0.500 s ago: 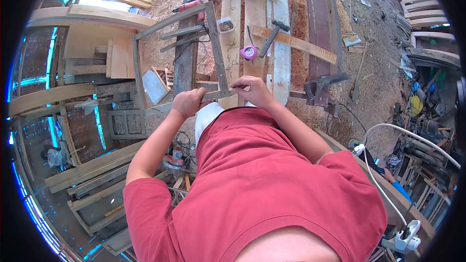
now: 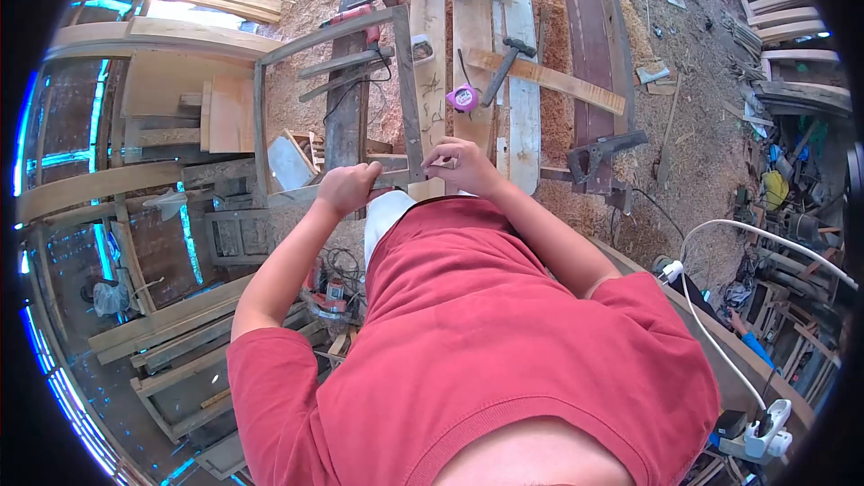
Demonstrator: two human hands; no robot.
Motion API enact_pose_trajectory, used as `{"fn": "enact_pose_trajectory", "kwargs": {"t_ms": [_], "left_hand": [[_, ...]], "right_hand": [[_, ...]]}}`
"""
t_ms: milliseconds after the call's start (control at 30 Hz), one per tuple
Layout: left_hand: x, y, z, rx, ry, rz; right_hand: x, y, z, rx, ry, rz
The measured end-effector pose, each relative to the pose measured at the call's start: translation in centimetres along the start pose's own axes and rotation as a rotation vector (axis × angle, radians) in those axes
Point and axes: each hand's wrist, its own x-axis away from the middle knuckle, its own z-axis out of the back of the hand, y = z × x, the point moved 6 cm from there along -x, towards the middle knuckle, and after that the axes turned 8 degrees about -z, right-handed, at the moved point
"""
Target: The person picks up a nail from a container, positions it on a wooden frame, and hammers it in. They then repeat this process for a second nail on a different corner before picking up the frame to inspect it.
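Pink tape measure (image 2: pixel 463 98): hammer (image 2: pixel 498 83) obstructs just right of it; wooden strip (image 2: pixel 571 85) crosses beyond. To its left, passable lane over littered plank (image 2: pixel 431 130), bounded by wooden frame (image 2: pixel 408 81). Nearer side passable up to right hand (image 2: pixel 465 167).

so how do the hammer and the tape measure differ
The tape measure is compact and rounded; the hammer is long, with a head across one end. The tape measure is bright pinkish purple; the hammer is dark grey. The hammer lies across a wooden strip; the tape measure sits beside it. Neither is being held.
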Motion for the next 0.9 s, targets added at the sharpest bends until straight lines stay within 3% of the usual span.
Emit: {"fn": "enact_pose_trajectory", "kwargs": {"t_ms": [167, 400, 533, 667, 700, 800, 833, 900], "left_hand": [[1.6, -0.6, -0.8, 0.037, 0.048, 0.013], [1.3, -2.5, -0.9, 0.127, 0.147, 0.215], [0.3, -5.5, -5.7, 0.16, 0.155, 0.27], [-0.8, -8.8, -12.1, 0.137, 0.086, 0.348], [-1.0, -9.3, -13.4, 0.146, 0.1, 0.356], [-2.0, -10.1, -16.1, 0.175, 0.13, 0.406], [-2.3, -10.5, -17.1, 0.19, 0.144, 0.419], [-3.1, -11.5, -19.0, 0.219, 0.149, 0.448]], "right_hand": [[-0.5, 2.0, 1.4, -0.145, 0.182, -0.215], [-5.8, 8.0, 2.7, -0.165, 0.272, -0.398], [-12.9, 15.3, 3.1, -0.094, 0.293, -0.429], [-19.9, 18.3, 3.8, -0.02, 0.406, -0.654], [-21.9, 20.9, 3.8, -0.051, 0.437, -0.643], [-27.4, 20.7, 4.1, 0.192, 0.514, -0.603], [-29.5, 22.5, 4.0, 0.107, 0.507, -0.594], [-31.7, 23.9, 4.0, 0.315, 0.512, -0.527]]}}
